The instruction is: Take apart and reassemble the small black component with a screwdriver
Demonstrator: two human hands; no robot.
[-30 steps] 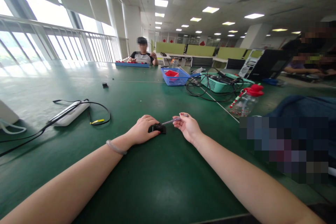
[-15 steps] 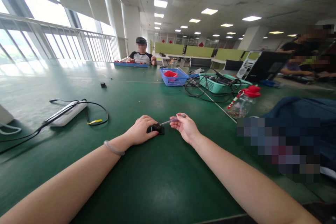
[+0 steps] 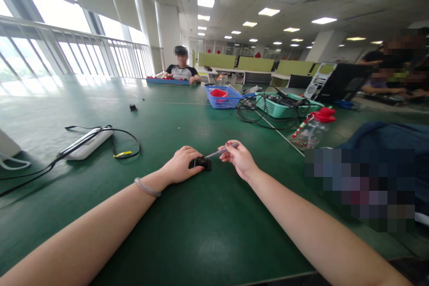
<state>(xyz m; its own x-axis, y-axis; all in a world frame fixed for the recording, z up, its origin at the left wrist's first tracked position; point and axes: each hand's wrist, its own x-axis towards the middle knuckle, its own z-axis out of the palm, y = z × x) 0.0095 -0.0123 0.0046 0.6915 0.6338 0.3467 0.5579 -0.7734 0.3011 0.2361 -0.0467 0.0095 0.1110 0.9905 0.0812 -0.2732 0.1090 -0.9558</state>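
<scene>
My left hand (image 3: 182,164) rests on the green table with its fingers closed around a small black block-like part (image 3: 205,164), whose right end shows past my thumb. Between finger and thumb, my right hand (image 3: 240,158) holds a slim screwdriver (image 3: 219,151) with a clear purplish handle. Its metal shaft slants down to the left, and the tip meets the top of the black part. The exact contact point is too small to make out.
A white power bank-like box (image 3: 89,144) with black cords lies left. Further off are a small black piece (image 3: 133,107), a blue basket (image 3: 224,98), a green basket (image 3: 279,108) with cables, and a red-lidded bottle (image 3: 313,132). A person (image 3: 181,69) sits across the table.
The screwdriver is tilted slightly more steeply, with my right hand a touch higher. The left hand keeps its hold on the black part. The whole view has shifted a little.
</scene>
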